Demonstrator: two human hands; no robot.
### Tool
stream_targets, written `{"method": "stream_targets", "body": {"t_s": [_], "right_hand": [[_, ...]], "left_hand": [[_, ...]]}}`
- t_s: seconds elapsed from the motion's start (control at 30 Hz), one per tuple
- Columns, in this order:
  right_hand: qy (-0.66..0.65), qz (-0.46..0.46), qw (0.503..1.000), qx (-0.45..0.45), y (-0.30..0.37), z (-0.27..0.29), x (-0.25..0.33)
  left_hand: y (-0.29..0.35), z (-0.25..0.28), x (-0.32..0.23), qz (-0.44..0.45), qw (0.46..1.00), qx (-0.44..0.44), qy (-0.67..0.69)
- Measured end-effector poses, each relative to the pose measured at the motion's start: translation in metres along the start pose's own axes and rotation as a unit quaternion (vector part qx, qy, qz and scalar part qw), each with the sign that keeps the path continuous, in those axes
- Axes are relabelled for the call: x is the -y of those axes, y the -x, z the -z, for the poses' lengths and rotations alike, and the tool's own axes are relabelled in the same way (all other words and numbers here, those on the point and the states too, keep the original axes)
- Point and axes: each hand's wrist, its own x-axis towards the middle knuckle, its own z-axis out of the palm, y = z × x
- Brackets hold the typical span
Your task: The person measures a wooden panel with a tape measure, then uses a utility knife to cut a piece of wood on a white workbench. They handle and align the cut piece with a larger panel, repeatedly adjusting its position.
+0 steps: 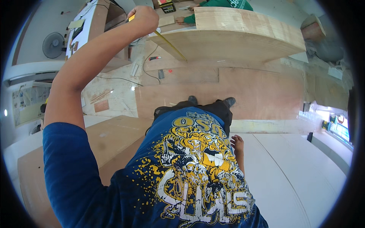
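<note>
My left arm reaches up and forward, and my left hand (145,18) is closed round a tape measure whose yellow case (131,17) just shows beside the fingers. From under that hand the yellow blade (172,46) runs down along the end of a pale plywood cabinet (228,41). The blade's tip looks to be by the cabinet's lower edge; whether it touches I cannot tell. My right hand (238,143) hangs low at my side, fingers loosely apart, holding nothing, with a white panel (273,152) close by.
Behind the cabinet a co-worker in a green sleeve (190,19) rests a hand near a board. A red cutter knife (154,58) and a dark cable (144,68) lie on the floor. Plywood sheets (262,91) lie before my feet. A fan (53,45) stands left.
</note>
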Motion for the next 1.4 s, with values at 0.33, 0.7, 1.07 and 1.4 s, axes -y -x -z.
{"method": "stream_targets", "body": {"t_s": [0.33,0.7,1.07,1.4], "right_hand": [[-0.019,-0.065,0.997,-0.025,0.045,-0.008,-0.092],[-0.164,0.008,0.985,-0.059,0.004,-0.042,-0.035],[-0.259,-0.05,0.959,-0.107,0.042,-0.134,-0.129],[-0.317,-0.118,0.936,-0.094,0.068,-0.327,-0.228]], "left_hand": [[-0.016,0.001,-0.031,-0.028,0.999,-0.03,-0.007],[-0.074,0.056,-0.044,-0.062,0.995,0.079,-0.03],[-0.107,0.055,-0.051,-0.12,0.983,0.074,-0.121],[-0.118,0.003,-0.017,-0.154,0.983,-0.029,-0.096]]}}
